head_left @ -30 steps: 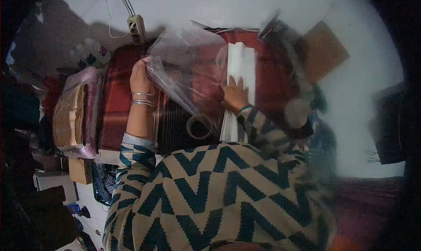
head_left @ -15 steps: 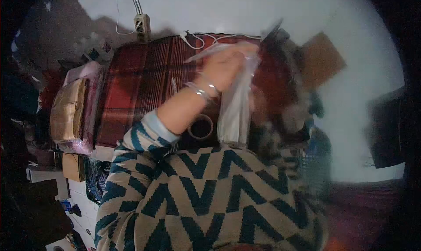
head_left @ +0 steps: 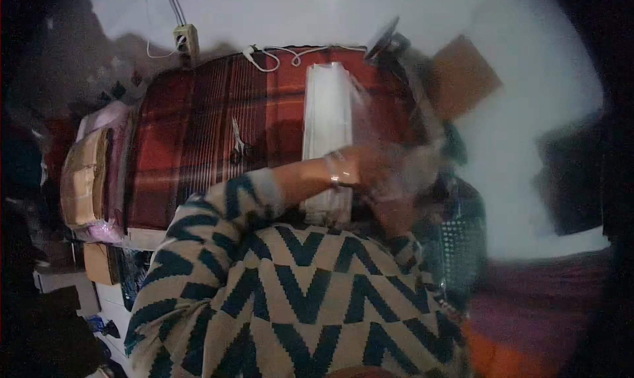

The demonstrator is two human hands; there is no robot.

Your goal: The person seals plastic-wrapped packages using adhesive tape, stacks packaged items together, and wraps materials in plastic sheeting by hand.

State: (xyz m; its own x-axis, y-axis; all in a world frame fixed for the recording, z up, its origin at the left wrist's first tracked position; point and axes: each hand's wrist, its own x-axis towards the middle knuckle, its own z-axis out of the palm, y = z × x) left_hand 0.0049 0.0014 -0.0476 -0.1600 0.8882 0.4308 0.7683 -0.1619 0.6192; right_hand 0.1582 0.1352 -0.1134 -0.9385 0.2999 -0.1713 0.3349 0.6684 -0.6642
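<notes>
My left hand (head_left: 371,168), with shiny bracelets (head_left: 340,170) at the wrist, reaches across to the right side of the cloth-covered table. Close below it is my right hand (head_left: 394,214). Both are smeared by motion, and their fingers cannot be made out. Crumpled clear plastic (head_left: 417,170) shows around them; whether either hand grips it is unclear. Under my left forearm lies a long white stack in clear wrap (head_left: 327,110), running from the far part of the cloth toward my body. Black-handled scissors (head_left: 238,144) lie to its left.
A red plaid cloth (head_left: 178,133) covers the table. Brown and pink wrapped bundles (head_left: 86,176) are stacked at the left. A white cord (head_left: 297,53) runs along the far edge below a wall socket (head_left: 187,41). A perforated basket (head_left: 459,246) stands at the right.
My left hand has moved from the far middle of the cloth down and right, toward my right hand. The white stack now lies uncovered at its far end. The scissors have come into fuller view.
</notes>
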